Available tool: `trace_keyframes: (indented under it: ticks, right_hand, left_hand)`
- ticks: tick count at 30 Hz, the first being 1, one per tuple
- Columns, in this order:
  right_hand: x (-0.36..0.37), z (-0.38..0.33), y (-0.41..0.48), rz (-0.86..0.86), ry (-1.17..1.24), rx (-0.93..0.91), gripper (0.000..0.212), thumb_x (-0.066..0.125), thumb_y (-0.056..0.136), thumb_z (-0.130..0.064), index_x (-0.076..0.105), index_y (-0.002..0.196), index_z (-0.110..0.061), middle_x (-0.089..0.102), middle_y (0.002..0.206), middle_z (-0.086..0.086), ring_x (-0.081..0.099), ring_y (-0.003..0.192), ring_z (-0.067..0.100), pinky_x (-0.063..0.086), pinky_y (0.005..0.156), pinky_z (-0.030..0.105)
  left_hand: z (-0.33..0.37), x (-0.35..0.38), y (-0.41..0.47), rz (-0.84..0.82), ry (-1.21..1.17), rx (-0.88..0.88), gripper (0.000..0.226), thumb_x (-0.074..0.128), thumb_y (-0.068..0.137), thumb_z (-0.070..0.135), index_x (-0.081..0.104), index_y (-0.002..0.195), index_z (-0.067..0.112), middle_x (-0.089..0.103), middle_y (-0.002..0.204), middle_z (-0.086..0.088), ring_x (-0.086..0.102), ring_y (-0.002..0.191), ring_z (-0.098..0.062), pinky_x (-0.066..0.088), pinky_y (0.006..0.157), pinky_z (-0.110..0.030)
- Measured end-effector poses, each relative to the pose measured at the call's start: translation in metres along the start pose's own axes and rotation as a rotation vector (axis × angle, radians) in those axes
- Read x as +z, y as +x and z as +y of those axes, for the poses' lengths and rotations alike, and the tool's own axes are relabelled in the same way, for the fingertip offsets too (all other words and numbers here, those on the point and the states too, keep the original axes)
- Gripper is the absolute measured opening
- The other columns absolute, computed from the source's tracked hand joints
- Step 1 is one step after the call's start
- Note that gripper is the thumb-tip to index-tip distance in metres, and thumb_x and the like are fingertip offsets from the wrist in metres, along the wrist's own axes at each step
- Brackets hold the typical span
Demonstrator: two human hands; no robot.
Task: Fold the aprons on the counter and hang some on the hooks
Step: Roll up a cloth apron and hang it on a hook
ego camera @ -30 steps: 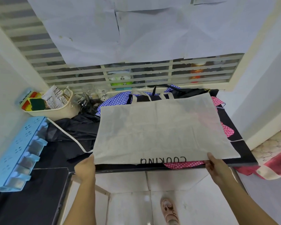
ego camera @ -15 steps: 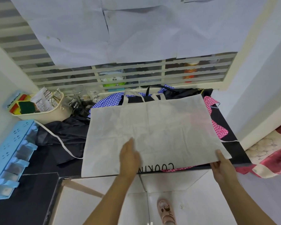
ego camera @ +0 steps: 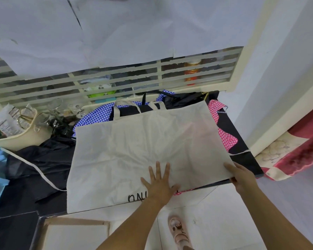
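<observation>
While my left hand (ego camera: pixel 158 184) presses spread fingers (ego camera: pixel 158 170) flat on the cream apron (ego camera: pixel 143 141), my right hand (ego camera: pixel 242 177) pinches its near-right corner, long axis running left-right

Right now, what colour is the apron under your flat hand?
The apron is cream with black print; the head view shows it.

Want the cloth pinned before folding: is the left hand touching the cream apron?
Touching. The head view shows the left hand lying flat, fingers spread, on the cream apron.
</observation>
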State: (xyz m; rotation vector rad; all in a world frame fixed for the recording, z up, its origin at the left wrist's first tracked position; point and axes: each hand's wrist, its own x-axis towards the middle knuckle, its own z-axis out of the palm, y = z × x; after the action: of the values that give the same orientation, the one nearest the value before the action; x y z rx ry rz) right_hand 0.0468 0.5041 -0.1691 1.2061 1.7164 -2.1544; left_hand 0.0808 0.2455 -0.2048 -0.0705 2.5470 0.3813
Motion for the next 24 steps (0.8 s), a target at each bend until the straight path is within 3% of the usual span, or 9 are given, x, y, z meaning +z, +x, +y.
trace_keyframes:
  ticks: [2, 6, 10, 12, 14, 16, 18, 20, 24]
  right_hand:
    - [0.007, -0.011, -0.005, -0.076, 0.024, 0.024, 0.041, 0.063, 0.087, -0.001, 0.054, 0.126, 0.004, 0.063, 0.103, 0.01, 0.059, 0.092, 0.025, 0.051, 0.079, 0.032]
    - [0.041, -0.053, -0.038, -0.359, 0.182, 0.002, 0.028, 0.049, 0.088, 0.007, 0.056, 0.114, 0.0, 0.066, 0.101, 0.013, 0.067, 0.08, 0.023, 0.056, 0.057, 0.024]
    - [0.101, -0.093, -0.092, -0.557, 0.043, -0.392, 0.056, 0.051, 0.078, 0.014, 0.049, 0.124, -0.018, 0.063, 0.111, 0.005, 0.064, 0.092, 0.024, 0.055, 0.066, 0.029]
    - [0.144, -0.109, -0.125, -0.595, -0.199, -0.597, 0.073, 0.049, 0.081, 0.015, 0.037, 0.142, -0.024, 0.061, 0.098, -0.004, 0.059, 0.077, 0.012, 0.052, 0.068, 0.028]
    - [0.188, -0.116, -0.152, -0.703, -0.441, -0.762, 0.082, 0.052, 0.08, 0.013, 0.026, 0.149, -0.025, 0.052, 0.075, -0.013, 0.046, 0.062, 0.0, 0.045, 0.067, 0.019]
    - [0.233, -0.106, -0.175, -0.817, -0.657, -0.887, 0.08, 0.053, 0.08, 0.01, 0.026, 0.146, -0.026, 0.046, 0.073, -0.008, 0.043, 0.061, 0.0, 0.04, 0.067, 0.009]
    - [0.276, -0.078, -0.198, -0.952, -0.838, -0.99, 0.061, 0.053, 0.079, 0.007, 0.037, 0.13, -0.023, 0.052, 0.08, 0.001, 0.05, 0.07, 0.007, 0.044, 0.071, 0.024]
    - [0.311, -0.031, -0.21, -1.119, -0.963, -1.008, 0.069, 0.052, 0.081, 0.005, 0.031, 0.144, -0.016, 0.06, 0.094, 0.011, 0.056, 0.082, 0.022, 0.046, 0.078, 0.038]
    - [0.34, 0.068, -0.211, -1.204, -1.169, -0.992, 0.076, 0.051, 0.09, -0.006, 0.011, 0.153, -0.016, 0.058, 0.119, 0.015, 0.058, 0.102, 0.031, 0.046, 0.09, 0.043]
  left_hand:
    - [0.005, -0.006, 0.002, -0.033, -0.089, -0.02, 0.1, 0.008, 0.063, 0.086, -0.027, 0.142, 0.037, -0.032, 0.154, -0.002, -0.028, 0.141, -0.034, -0.01, 0.106, -0.068]
    - [0.0, -0.03, 0.006, -0.05, -0.496, -0.026, 0.08, 0.027, 0.088, 0.071, -0.011, 0.15, 0.04, -0.011, 0.16, 0.01, -0.013, 0.147, -0.022, -0.008, 0.113, -0.057]
    - [-0.032, -0.065, -0.006, -0.295, -1.371, 0.006, 0.089, 0.034, 0.082, 0.076, 0.0, 0.153, 0.033, 0.007, 0.161, 0.001, 0.011, 0.147, -0.015, 0.007, 0.119, -0.041]
    - [-0.048, -0.08, -0.015, -0.329, -1.589, -0.041, 0.081, 0.035, 0.088, 0.065, 0.007, 0.153, 0.028, 0.019, 0.158, -0.011, 0.025, 0.144, -0.024, 0.016, 0.119, -0.041]
    - [-0.066, -0.093, -0.025, -0.254, -1.704, -0.079, 0.074, 0.039, 0.088, 0.059, 0.026, 0.15, 0.02, 0.036, 0.151, -0.016, 0.042, 0.134, -0.028, 0.028, 0.115, -0.041]
    - [-0.094, -0.103, -0.036, -0.121, -1.837, -0.085, 0.071, 0.046, 0.082, 0.057, 0.045, 0.137, 0.012, 0.053, 0.138, -0.016, 0.055, 0.121, -0.028, 0.042, 0.104, -0.041]
    - [-0.133, -0.11, -0.052, 0.02, -2.035, -0.08, 0.073, 0.056, 0.074, 0.058, 0.053, 0.128, 0.007, 0.063, 0.125, -0.017, 0.064, 0.11, -0.03, 0.053, 0.09, -0.045]
    - [-0.178, -0.109, -0.069, 0.161, -2.216, -0.073, 0.07, 0.056, 0.076, 0.059, 0.055, 0.122, 0.006, 0.064, 0.12, -0.018, 0.068, 0.102, -0.032, 0.057, 0.083, -0.048]
    - [-0.248, -0.1, -0.09, 0.212, -2.236, -0.11, 0.096, 0.072, 0.067, 0.069, 0.05, 0.137, 0.006, 0.057, 0.117, -0.011, 0.056, 0.103, -0.027, 0.04, 0.101, -0.045]
